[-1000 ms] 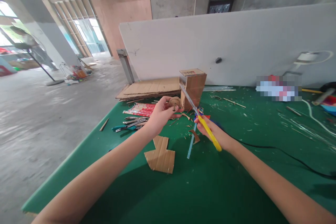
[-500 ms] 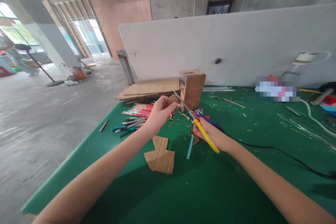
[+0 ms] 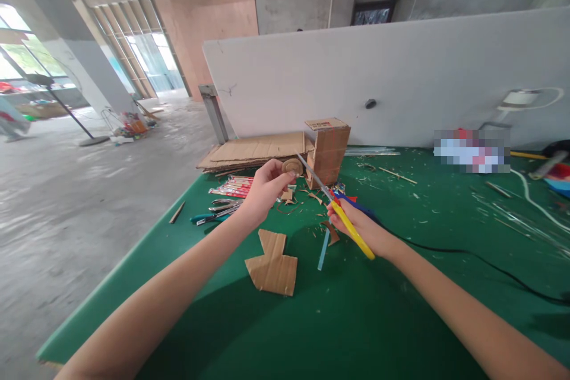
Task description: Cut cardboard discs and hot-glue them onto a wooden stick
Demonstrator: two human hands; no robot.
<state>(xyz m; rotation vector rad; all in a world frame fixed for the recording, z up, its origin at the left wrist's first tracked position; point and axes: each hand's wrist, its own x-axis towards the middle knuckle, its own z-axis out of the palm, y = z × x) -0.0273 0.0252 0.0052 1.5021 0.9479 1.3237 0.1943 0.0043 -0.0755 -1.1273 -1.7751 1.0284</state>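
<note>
My left hand [image 3: 266, 186] pinches a small round cardboard disc [image 3: 293, 167] above the table. Scissors [image 3: 351, 229] with yellow and red handles are in my right hand [image 3: 351, 219], their blades pointing up and left, close to the disc's right side. Whether the blades touch the disc I cannot tell. Beneath my hands lie brown cardboard scraps [image 3: 332, 234] and a light-blue strip [image 3: 324, 249]. A cut cardboard piece [image 3: 272, 264] with a narrow waist rests flat nearer to me. Just beyond the scissors stands a folded cardboard box form [image 3: 332, 154].
Flat cardboard sheets [image 3: 262, 145] are stacked at the back. Red-and-white wrapped sticks [image 3: 231, 186] and pliers [image 3: 214, 217] lie left of my hands. A black cable [image 3: 463, 252] crosses the green table [image 3: 401, 320] on the right. A white board [image 3: 312, 83] stands behind.
My left hand and the disc have shifted slightly left, away from the scissor blades. The disc's round face shows more fully. My right hand has barely moved.
</note>
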